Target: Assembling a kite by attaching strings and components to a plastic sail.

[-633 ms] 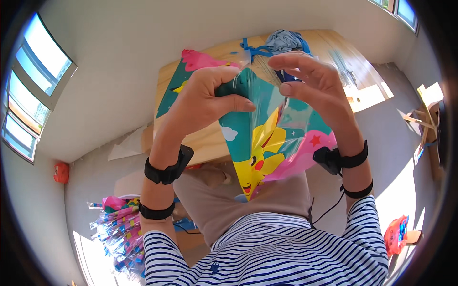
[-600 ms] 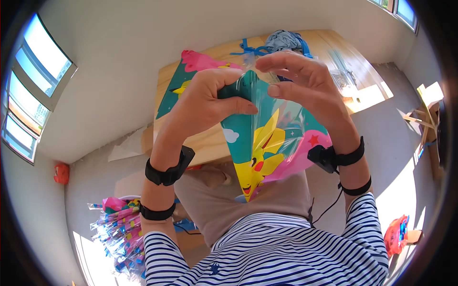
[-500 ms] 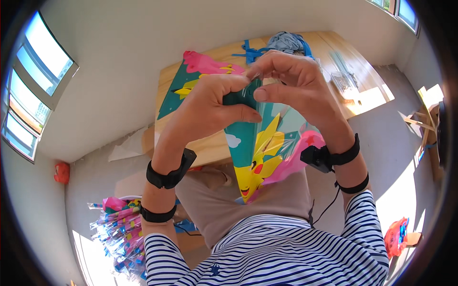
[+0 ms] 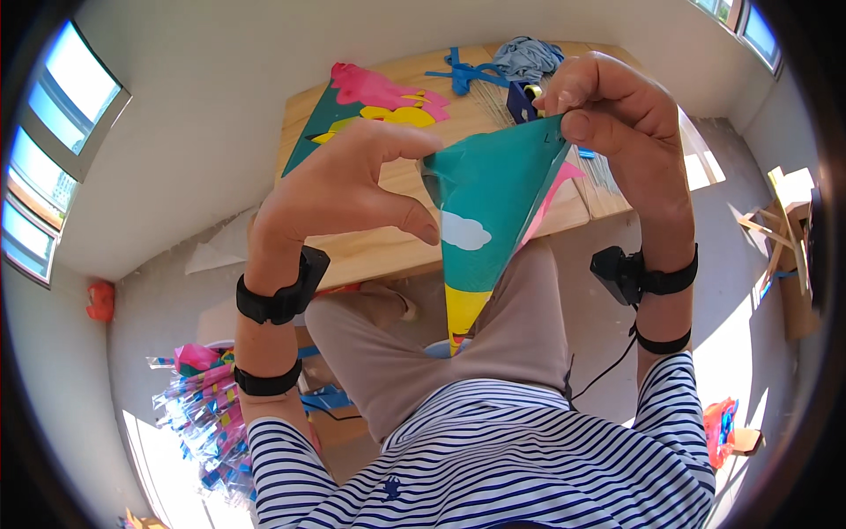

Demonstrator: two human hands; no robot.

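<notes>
A thin green sheet [image 4: 493, 189], which looks like a kite sail, hangs folded into a narrow triangle, with a white cloud print and a yellow cartoon tip pointing down at my lap. My right hand [image 4: 621, 123] pinches its upper right corner between thumb and fingers. At the upper left edge is my left hand [image 4: 344, 181], thumb and fingers spread in a C shape around that edge; whether the fingertips touch it I cannot tell. Some pink shows behind the fold. Another printed sheet [image 4: 304, 128], green, pink and yellow, lies flat on the table beyond my left hand.
The wooden table [image 4: 379, 242] holds a crumpled grey-blue cloth [image 4: 527, 58], blue straps [image 4: 463, 72], a dark blue tape dispenser [image 4: 522, 101] and thin rods [image 4: 604, 176]. Rolled prints in clear sleeves [image 4: 207, 414] stand at lower left. A red bag [image 4: 718, 432] lies at lower right.
My hands have moved apart, the right one up and rightward with the sheet's corner. The sheet has turned to show its green cloud side, and my left hand's fingers have opened.
</notes>
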